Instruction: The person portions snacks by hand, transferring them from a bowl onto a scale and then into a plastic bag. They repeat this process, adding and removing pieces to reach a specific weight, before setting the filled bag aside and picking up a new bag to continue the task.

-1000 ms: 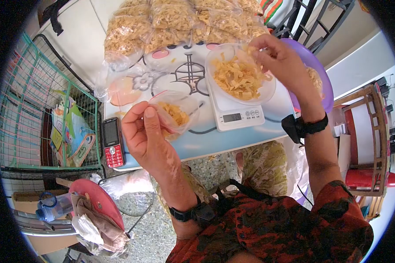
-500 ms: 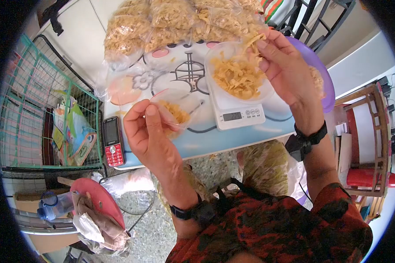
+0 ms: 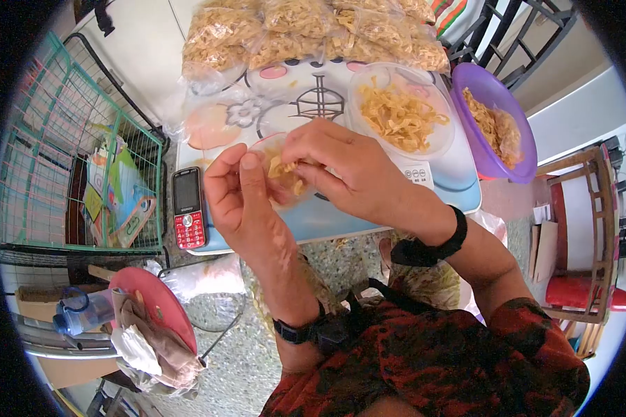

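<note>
My left hand [image 3: 242, 198] is closed, its thumb and fingers gripping the edge of a small clear plastic bag [image 3: 279, 196] with a few yellow dried strips inside. Right over the bag's mouth, my right hand [image 3: 355, 170] pinches some yellow strips [image 3: 279, 167] with its fingertips. A clear round bowl [image 3: 446, 142] of yellow strips [image 3: 400, 119] sits on a white kitchen scale [image 3: 419, 174], which my right hand and forearm partly cover; the display is hidden.
Several filled bags [image 3: 295, 35] line the table's back. A purple basin [image 3: 528, 149] with more strips stands at the right. A red-and-black keypad phone [image 3: 189, 208] lies at the left edge. Beyond are a green wire cage [image 3: 83, 244] and a pink stool [image 3: 170, 316].
My right hand has moved left and down from above the bowl to the bag, carrying strips. My left hand still holds the bag. The view has shifted slightly.
</note>
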{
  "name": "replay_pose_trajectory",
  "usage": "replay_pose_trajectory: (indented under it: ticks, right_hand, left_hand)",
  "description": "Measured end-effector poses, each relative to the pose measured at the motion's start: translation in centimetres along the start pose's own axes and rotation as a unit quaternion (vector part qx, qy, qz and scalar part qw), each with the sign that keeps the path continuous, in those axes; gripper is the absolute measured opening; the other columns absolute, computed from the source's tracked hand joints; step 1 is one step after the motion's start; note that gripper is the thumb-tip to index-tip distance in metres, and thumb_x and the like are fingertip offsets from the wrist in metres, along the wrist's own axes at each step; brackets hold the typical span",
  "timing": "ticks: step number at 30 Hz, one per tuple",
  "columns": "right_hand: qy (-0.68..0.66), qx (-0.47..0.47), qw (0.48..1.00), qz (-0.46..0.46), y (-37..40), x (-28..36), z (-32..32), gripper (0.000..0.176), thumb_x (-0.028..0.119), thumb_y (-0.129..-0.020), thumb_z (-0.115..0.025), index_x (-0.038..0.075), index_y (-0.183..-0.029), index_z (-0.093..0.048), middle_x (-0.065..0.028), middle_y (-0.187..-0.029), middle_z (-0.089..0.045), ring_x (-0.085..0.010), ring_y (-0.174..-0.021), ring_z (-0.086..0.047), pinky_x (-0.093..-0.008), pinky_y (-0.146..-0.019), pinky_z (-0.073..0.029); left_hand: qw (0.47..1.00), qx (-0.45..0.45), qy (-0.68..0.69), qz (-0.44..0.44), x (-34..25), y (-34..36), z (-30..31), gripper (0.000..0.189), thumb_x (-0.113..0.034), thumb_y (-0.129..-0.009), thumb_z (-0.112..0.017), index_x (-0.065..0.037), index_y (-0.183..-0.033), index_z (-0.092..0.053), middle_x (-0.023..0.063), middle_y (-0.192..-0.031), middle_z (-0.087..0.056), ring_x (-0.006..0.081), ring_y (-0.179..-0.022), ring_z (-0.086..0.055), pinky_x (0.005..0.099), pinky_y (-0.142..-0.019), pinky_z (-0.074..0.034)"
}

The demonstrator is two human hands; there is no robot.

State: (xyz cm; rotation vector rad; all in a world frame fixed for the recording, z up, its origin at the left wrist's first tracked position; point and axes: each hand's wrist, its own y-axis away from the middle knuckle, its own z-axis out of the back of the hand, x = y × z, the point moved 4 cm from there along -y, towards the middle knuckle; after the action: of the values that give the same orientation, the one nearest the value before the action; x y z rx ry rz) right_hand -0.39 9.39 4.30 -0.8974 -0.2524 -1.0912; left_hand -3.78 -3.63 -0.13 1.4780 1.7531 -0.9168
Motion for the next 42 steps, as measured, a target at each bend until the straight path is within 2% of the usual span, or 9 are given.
replay_pose_trajectory:
  ticks: [8,11,14,17,23,26,32,38,42]
  right_hand:
    - [0.118,0.235,0.961,-0.083,-2.0,0.1,-0.1,0.017,0.010,-0.086,-0.057,0.005,-0.102,-0.061,-0.0139,-0.084,-0.063,-0.0304,-0.072,-0.061,-0.0378,-0.069,-0.049]
    - [-0.006,0.160,0.981,-0.109,-2.1,0.6,0.6,0.019,0.009,-0.084,-0.056,0.004,-0.102,-0.060,-0.0141,-0.083,-0.063,-0.0295,-0.069,-0.061,-0.0377,-0.067,-0.049]
    - [-0.125,0.109,0.973,-0.160,-1.7,1.8,1.4,0.018,0.020,-0.084,-0.054,0.003,-0.082,-0.059,-0.0182,-0.086,-0.065,-0.0367,-0.082,-0.064,-0.0464,-0.072,-0.049]
    - [-0.046,0.114,0.975,-0.187,-1.2,0.5,1.1,0.014,0.010,-0.085,-0.057,0.005,-0.098,-0.060,-0.0142,-0.082,-0.063,-0.0280,-0.070,-0.061,-0.0361,-0.065,-0.048]
    - [0.080,0.145,0.986,-0.019,-1.4,0.1,-0.8,0.010,0.013,-0.086,-0.060,0.004,-0.090,-0.058,-0.0134,-0.081,-0.063,-0.0330,-0.072,-0.061,-0.0390,-0.064,-0.048]
    - [0.128,0.175,0.975,-0.049,-1.6,0.0,-0.9,0.013,0.014,-0.085,-0.060,0.005,-0.095,-0.061,-0.0136,-0.085,-0.064,-0.0339,-0.076,-0.062,-0.0377,-0.065,-0.049]
    - [-0.036,0.097,0.976,-0.190,-1.1,0.7,0.5,0.026,0.013,-0.084,-0.060,0.004,-0.108,-0.058,-0.0149,-0.097,-0.065,-0.0332,-0.081,-0.064,-0.0356,-0.069,-0.051]
    - [-0.017,0.228,0.973,-0.025,-0.2,1.7,-0.2,0.034,0.017,-0.078,-0.065,0.000,-0.107,-0.057,-0.0184,-0.118,-0.057,-0.0332,-0.109,-0.056,-0.0417,-0.092,-0.046]
    - [0.042,0.245,0.969,0.016,-0.5,0.9,-1.5,0.040,0.017,-0.073,-0.066,-0.002,-0.107,-0.058,-0.0205,-0.114,-0.060,-0.0394,-0.103,-0.058,-0.0467,-0.089,-0.048]
  left_hand:
    - [0.997,0.067,-0.033,0.011,-0.2,0.4,-0.5,0.014,-0.011,-0.093,-0.062,-0.004,-0.104,-0.058,0.0010,-0.082,-0.060,0.0049,-0.059,-0.047,0.0193,-0.048,-0.035]
    - [1.000,0.022,-0.011,0.006,-0.2,0.0,0.0,0.015,-0.010,-0.094,-0.061,-0.003,-0.105,-0.057,0.0017,-0.082,-0.060,0.0055,-0.060,-0.048,0.0197,-0.048,-0.036]
    - [1.000,0.017,0.015,0.006,0.3,-0.3,0.6,0.016,-0.010,-0.094,-0.061,-0.003,-0.106,-0.056,0.0023,-0.082,-0.060,0.0062,-0.061,-0.049,0.0202,-0.049,-0.037]
    - [1.000,0.018,0.022,0.010,0.0,-0.2,0.2,0.015,-0.009,-0.093,-0.062,-0.001,-0.105,-0.056,0.0023,-0.080,-0.058,0.0050,-0.062,-0.049,0.0190,-0.050,-0.039]
    - [0.999,0.052,-0.005,0.001,-0.4,0.2,-0.3,0.013,-0.008,-0.093,-0.061,-0.001,-0.103,-0.057,0.0031,-0.082,-0.059,0.0051,-0.061,-0.049,0.0189,-0.050,-0.039]
    - [0.998,0.057,0.000,-0.002,-0.3,0.4,-0.5,0.014,-0.011,-0.093,-0.061,-0.003,-0.104,-0.056,0.0028,-0.078,-0.058,0.0063,-0.060,-0.048,0.0200,-0.049,-0.036]
    - [1.000,-0.003,0.020,-0.015,-0.4,-0.1,0.0,0.013,-0.007,-0.094,-0.061,-0.001,-0.104,-0.055,0.0030,-0.078,-0.058,0.0054,-0.059,-0.047,0.0193,-0.049,-0.037]
    - [0.998,0.025,0.055,-0.028,-0.2,0.0,-0.1,0.012,-0.006,-0.093,-0.061,-0.001,-0.102,-0.055,0.0029,-0.076,-0.057,0.0055,-0.059,-0.047,0.0181,-0.048,-0.035]
    - [0.999,0.042,-0.006,-0.002,-0.7,0.9,-0.9,0.011,-0.006,-0.093,-0.061,-0.003,-0.100,-0.054,0.0021,-0.074,-0.056,0.0050,-0.058,-0.045,0.0173,-0.046,-0.032]
